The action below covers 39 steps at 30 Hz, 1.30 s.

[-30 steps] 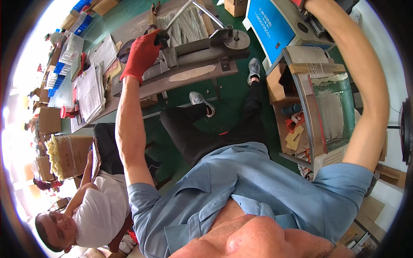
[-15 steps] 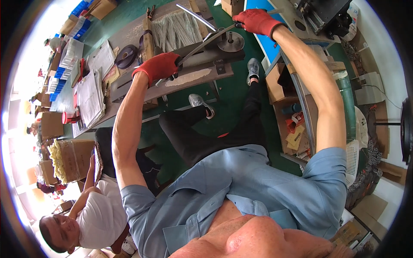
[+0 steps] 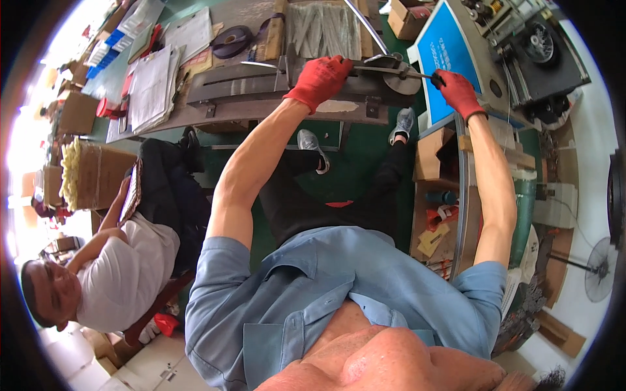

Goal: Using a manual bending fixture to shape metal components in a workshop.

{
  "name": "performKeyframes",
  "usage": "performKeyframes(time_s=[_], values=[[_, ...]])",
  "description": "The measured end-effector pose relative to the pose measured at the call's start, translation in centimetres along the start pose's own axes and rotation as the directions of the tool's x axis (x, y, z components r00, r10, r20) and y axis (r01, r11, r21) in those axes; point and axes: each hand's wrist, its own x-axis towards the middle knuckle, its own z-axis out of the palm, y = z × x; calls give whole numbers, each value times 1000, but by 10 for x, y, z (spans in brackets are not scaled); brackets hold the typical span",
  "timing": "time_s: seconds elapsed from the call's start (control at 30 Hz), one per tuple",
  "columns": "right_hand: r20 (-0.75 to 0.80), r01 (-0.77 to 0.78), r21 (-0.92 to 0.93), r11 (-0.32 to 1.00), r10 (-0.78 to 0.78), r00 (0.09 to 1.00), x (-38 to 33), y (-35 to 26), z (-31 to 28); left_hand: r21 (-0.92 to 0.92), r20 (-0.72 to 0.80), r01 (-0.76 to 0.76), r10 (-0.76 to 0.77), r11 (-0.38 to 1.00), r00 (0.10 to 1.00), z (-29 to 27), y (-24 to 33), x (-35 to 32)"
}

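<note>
Red-gloved left hand (image 3: 319,79) grips a thin rod (image 3: 381,69) left of the metal disc (image 3: 401,85). Right hand (image 3: 458,94) pinches the rod right of this disc.

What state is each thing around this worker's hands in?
Left hand, gloved, closed on the thin rod.
Right hand, gloved, closed at the rod's other end.
Thin rod, held between both hands.
Pale strips, bundled lengthwise.
Dark tape roll, wound, lying flat.
Papers, stacked.
Fan, spinning or still: cannot tell.
</note>
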Motion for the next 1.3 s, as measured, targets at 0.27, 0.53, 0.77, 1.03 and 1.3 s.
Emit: performKeyframes(time_s=[0.27,0.53,0.77,1.03,1.3], values=[[53,-40,82,996,36,998,6,4,3,-41,-55,-72,69,997,996,8,-13,-4],[-8,197,-70,978,-198,980,8,-14,9,-72,59,-35,39,997,998,0,-17,-6],[-47,229,-209,951,-244,969,15,-16,21,-78,22,-39,41,996,999,2,-18,-5],[-44,179,-199,964,-192,981,8,-35,12,-65,-8,-21,21,998,1000,9,15,16],[-125,168,-186,968,-193,973,4,-33,14,-88,-4,-33,32,996,999,17,12,25]])
